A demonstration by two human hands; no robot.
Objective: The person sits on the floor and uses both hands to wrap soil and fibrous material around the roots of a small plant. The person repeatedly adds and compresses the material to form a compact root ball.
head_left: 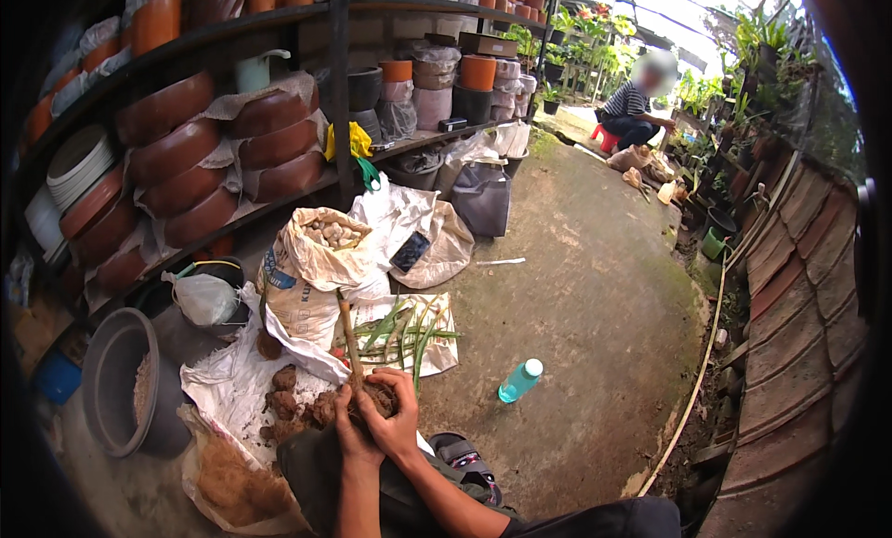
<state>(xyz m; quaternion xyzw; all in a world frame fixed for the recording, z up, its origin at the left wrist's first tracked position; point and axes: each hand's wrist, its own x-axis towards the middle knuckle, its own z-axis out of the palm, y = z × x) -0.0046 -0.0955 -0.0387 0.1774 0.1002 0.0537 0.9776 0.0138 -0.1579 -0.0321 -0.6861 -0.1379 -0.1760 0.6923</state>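
Observation:
My left hand and my right hand are both wrapped around a brown, fibrous root ball of a plant. Its bare woody stem rises up and leans left from between my fingers. I hold it over a white sack sheet spread on the ground, where brown clumps of husk lie. Cut green leaves rest on another white sheet just beyond my hands.
An open sack of pale stones stands behind. A grey tub sits at left, a teal bottle lies at right. Shelves hold stacked brown pots. A person squats far back among plants. A sandal is near my knee.

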